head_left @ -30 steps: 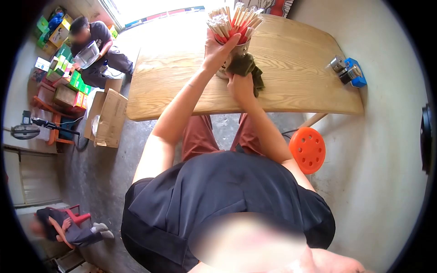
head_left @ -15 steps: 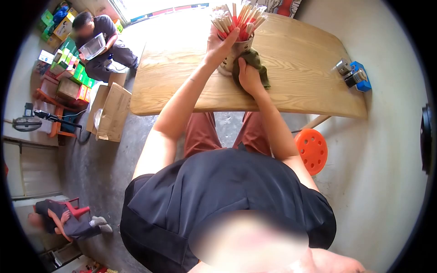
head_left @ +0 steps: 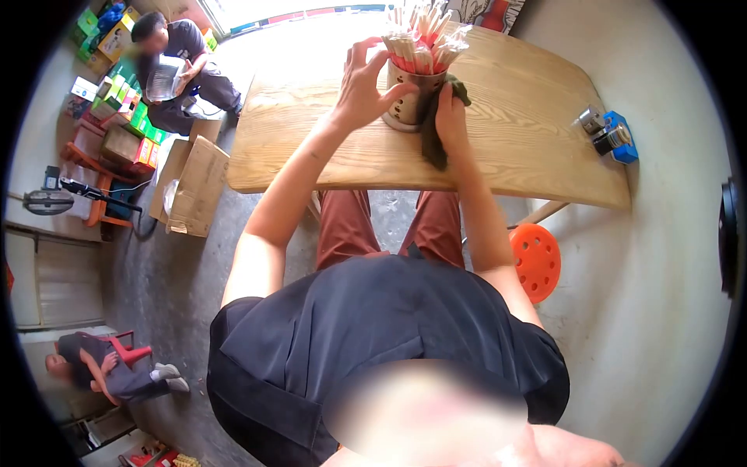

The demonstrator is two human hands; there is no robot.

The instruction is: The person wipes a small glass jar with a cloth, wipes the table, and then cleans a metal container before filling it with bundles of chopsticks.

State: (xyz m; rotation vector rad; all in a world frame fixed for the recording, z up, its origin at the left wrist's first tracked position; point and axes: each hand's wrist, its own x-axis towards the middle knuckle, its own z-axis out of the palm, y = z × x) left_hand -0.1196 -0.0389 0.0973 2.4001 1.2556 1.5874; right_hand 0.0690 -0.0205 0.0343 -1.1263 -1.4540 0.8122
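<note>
A metal chopstick holder (head_left: 405, 100) with small dark holes stands upright on the wooden table, packed with wrapped chopsticks (head_left: 424, 48) in white and red paper. My left hand (head_left: 364, 92) is at its left side, fingers spread; the thumb reaches across the front of the holder, and whether it touches cannot be told. On the other side, my right hand (head_left: 451, 121) grips a dark green cloth (head_left: 433, 140) against the holder's right wall. Part of the cloth hangs down over the tabletop, and another part sticks up behind the fingers.
The wooden table (head_left: 537, 117) carries metal-lidded jars (head_left: 603, 132) and a blue box (head_left: 621, 138) at its right end. An orange stool (head_left: 534, 263) stands below. Leftward are an open carton (head_left: 194, 187), stacked boxes, a person (head_left: 183, 74) holding a clear container, and another seated person (head_left: 117, 366).
My left hand has loosened from the holder's upper edge and moved left and down, its fingers spreading. My right hand with the cloth has shifted to the holder's right side.
</note>
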